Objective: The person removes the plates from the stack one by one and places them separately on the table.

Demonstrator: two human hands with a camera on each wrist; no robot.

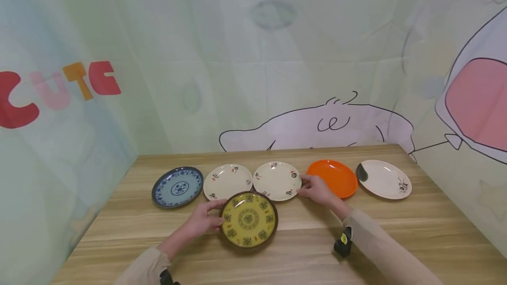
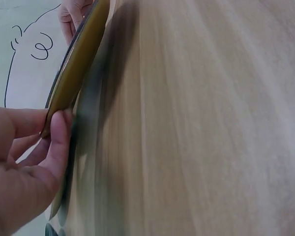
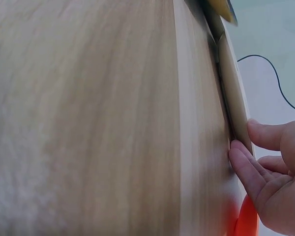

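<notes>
My left hand (image 1: 201,220) pinches the left rim of a yellow patterned plate with a dark brown edge (image 1: 248,220). In the left wrist view, the yellow plate (image 2: 77,64) is lifted above the wood, its shadow beneath. My right hand (image 1: 317,189) has thumb and fingers at the right rim of a white plate with small red and black motifs (image 1: 276,181). From the right wrist, that white plate (image 3: 232,88) appears edge-on, its rim between the digits. Just left of it lies a similar white plate (image 1: 227,180), its front edge near the yellow plate.
A blue floral plate (image 1: 178,187) lies at the left end of the row. On the right are an orange plate (image 1: 333,179) and an oval white plate with a dark patch (image 1: 385,180). The wooden table (image 1: 301,250) meets a printed cloth backdrop (image 1: 245,69).
</notes>
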